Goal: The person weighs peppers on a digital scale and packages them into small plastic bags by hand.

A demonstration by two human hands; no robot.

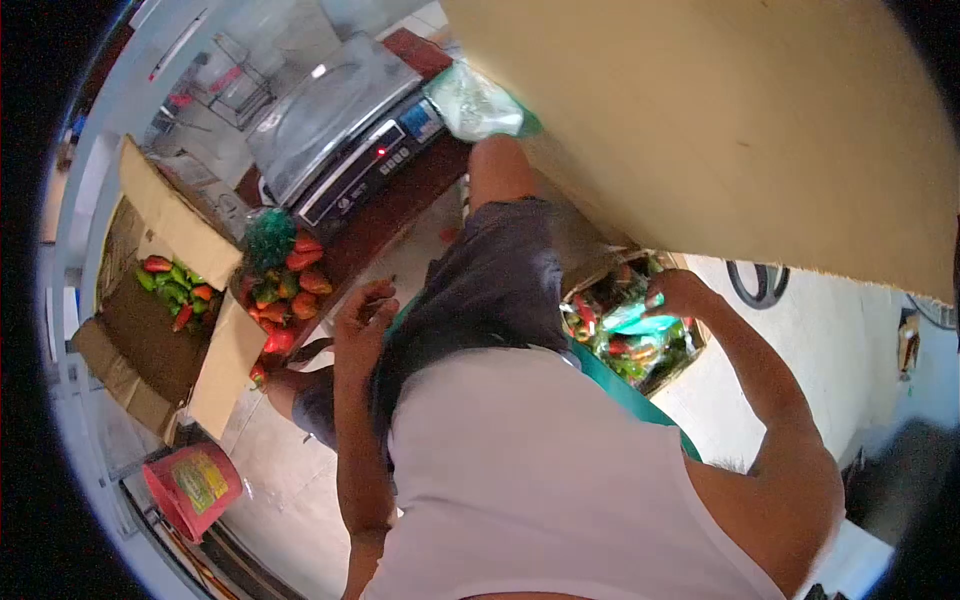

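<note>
Head cam: I had R hand (678, 295) at abt 3 o'clock, right at bagged peppers (630, 348); couldn't tell if gripping. L hand (366, 308), 9 o'clock, was loosely open nr pepper pile (290, 287); scale (345, 185) approx 11.

A digital scale (345, 150) beside peppers (304, 304) suggests a produce shop.

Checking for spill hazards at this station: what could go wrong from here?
1. The heaped peppers lie near the edge of the table; a bump from the nearby left grip might roll some off.
2. The right grip is at the plastic among the boxed peppers; if it's lifted quickly, loose ones could get dragged out.
</note>
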